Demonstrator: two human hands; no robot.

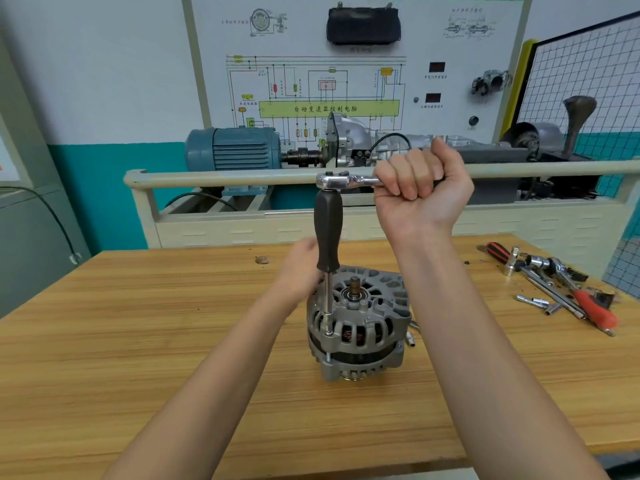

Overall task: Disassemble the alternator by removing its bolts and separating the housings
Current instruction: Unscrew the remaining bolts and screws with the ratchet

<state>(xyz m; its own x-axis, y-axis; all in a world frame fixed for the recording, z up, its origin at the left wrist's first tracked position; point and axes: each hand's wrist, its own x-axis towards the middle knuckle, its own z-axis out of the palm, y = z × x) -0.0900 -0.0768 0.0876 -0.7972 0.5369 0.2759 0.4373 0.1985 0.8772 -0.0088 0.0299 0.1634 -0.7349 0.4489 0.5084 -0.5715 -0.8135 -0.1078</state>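
Note:
A grey cast alternator (pixel 360 327) stands upright on the wooden table (pixel 138 341), shaft end up. A black-handled extension driver (pixel 328 233) stands vertically with its socket on a through bolt (pixel 328 332) at the alternator's left rim. A chrome ratchet (pixel 341 181) sits on top of the driver, lying level. My right hand (pixel 420 188) grips the ratchet's handle in a fist. My left hand (pixel 303 268) rests against the far left side of the alternator housing, partly hidden behind the driver; its fingers are blurred.
Loose sockets, extension bars and red-handled tools (pixel 568 289) lie at the table's right. A small socket (pixel 410 339) lies just right of the alternator. Behind the table stands a training rig with a blue motor (pixel 235 148), a rail (pixel 242 176) and a wiring board.

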